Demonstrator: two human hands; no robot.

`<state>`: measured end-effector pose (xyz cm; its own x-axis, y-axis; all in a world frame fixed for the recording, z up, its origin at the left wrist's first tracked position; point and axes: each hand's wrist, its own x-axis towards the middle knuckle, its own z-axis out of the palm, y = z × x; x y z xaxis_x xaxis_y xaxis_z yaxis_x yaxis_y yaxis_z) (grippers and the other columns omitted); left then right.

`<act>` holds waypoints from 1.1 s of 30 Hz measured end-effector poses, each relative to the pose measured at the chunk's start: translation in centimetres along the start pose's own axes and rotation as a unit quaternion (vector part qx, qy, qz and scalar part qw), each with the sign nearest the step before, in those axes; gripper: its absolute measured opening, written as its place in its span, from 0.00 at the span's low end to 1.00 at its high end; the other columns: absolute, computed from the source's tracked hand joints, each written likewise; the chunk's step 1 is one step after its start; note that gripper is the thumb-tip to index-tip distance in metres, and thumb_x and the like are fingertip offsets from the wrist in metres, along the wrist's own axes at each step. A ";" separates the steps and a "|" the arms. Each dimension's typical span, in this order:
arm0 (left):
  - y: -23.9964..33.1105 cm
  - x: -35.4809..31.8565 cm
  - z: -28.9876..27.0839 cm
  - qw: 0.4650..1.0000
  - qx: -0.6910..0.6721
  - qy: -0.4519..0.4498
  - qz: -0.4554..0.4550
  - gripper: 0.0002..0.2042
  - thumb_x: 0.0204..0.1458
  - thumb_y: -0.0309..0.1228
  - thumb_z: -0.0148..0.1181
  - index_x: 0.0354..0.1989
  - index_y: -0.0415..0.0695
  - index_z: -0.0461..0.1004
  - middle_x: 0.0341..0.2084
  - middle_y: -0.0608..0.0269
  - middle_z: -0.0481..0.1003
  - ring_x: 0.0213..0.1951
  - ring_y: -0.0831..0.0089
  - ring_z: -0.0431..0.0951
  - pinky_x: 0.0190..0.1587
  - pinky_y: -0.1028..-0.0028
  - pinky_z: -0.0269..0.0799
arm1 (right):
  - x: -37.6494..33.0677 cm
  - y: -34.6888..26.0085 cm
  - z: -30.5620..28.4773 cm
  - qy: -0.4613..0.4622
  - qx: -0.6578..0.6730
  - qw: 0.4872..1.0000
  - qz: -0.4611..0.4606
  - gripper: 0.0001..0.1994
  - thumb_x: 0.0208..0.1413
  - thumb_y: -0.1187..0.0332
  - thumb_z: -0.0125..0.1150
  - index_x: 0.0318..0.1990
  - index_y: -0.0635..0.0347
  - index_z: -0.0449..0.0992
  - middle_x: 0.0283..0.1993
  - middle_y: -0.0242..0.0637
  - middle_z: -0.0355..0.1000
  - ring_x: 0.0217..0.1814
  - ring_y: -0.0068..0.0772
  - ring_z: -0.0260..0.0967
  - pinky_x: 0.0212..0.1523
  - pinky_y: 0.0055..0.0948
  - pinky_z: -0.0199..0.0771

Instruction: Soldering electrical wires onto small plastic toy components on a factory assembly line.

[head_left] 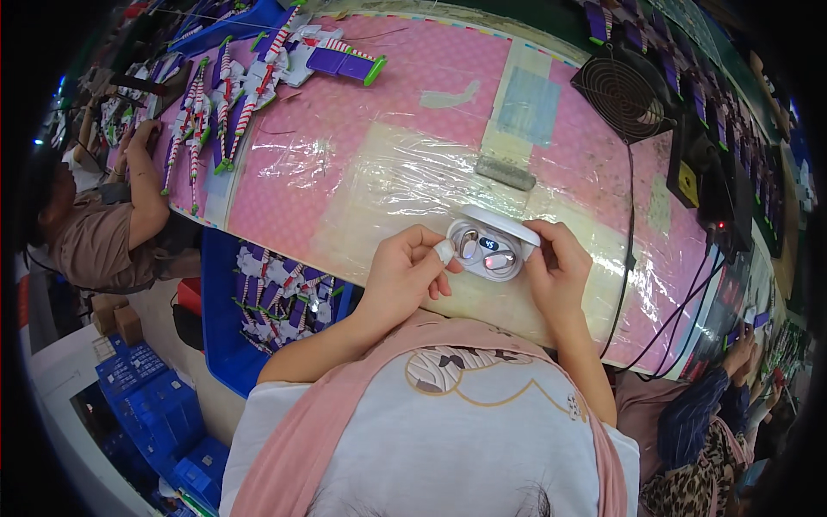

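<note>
A white earbud charging case [504, 275] is held open just above the near edge of the table, its lid [501, 226] tipped up on the far side. Two shiny earbuds sit in it, the left earbud [469, 245] and the right earbud [500, 261], with a small lit display between them. My left hand [405, 271] grips the case's left end, a white covering on one fingertip. My right hand [558, 267] closes around the right end, thumb in front and fingers by the lid.
A grey block [506, 173] lies beyond the case on the plastic-covered pink table [345, 172]. Purple, white and green toy planes [258, 82] crowd the far left. A black fan [624, 93] and cables stand right. A blue bin [220, 323] holds toy parts. Co-workers sit on both sides.
</note>
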<state>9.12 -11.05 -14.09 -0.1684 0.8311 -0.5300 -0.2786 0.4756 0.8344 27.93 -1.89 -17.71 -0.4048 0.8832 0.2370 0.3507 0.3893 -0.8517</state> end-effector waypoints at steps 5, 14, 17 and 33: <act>-0.1 -0.9 -0.5 0.956 0.284 0.005 0.076 0.05 0.51 0.26 0.57 0.32 0.38 0.70 0.20 0.64 0.71 0.19 0.82 0.67 0.20 0.82 0.63 | 0.2 0.0 -0.1 -0.002 0.007 1.000 0.006 0.12 0.41 0.83 0.56 0.37 0.64 0.75 0.25 0.36 0.67 0.22 0.23 0.65 0.21 0.20 0.65; 3.1 0.2 -3.7 0.852 0.408 -0.030 0.328 0.11 0.44 0.26 0.62 0.37 0.39 0.73 0.20 0.67 0.68 0.20 0.82 0.65 0.22 0.78 0.60 | 0.0 -0.2 -1.3 -0.090 0.039 0.994 -0.050 0.15 0.38 0.73 0.64 0.37 0.63 0.75 0.32 0.40 0.65 0.33 0.33 0.66 0.31 0.30 0.69; 3.5 0.1 -5.0 0.869 0.362 0.009 0.339 0.11 0.42 0.26 0.63 0.35 0.40 0.73 0.20 0.65 0.68 0.20 0.80 0.65 0.21 0.78 0.59 | -1.1 -0.7 -2.1 -0.123 0.043 0.987 -0.092 0.25 0.31 0.63 0.71 0.42 0.61 0.75 0.46 0.47 0.63 0.48 0.44 0.63 0.39 0.36 0.68; 22.7 -10.2 -5.8 0.577 0.086 -0.586 0.562 0.10 0.51 0.35 0.59 0.33 0.41 0.72 0.17 0.60 0.71 0.17 0.71 0.72 0.17 0.73 0.67 | 23.6 -14.6 -14.0 0.323 -0.246 0.850 -0.336 0.24 0.40 0.72 0.62 0.50 0.65 0.71 0.38 0.48 0.71 0.40 0.49 0.70 0.44 0.37 0.70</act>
<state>-1.02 -10.41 9.42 0.6320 0.2190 0.7434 -0.5010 -0.6164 0.6075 25.05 16.91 6.89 -0.1610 0.3162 0.9349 0.5994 0.7839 -0.1619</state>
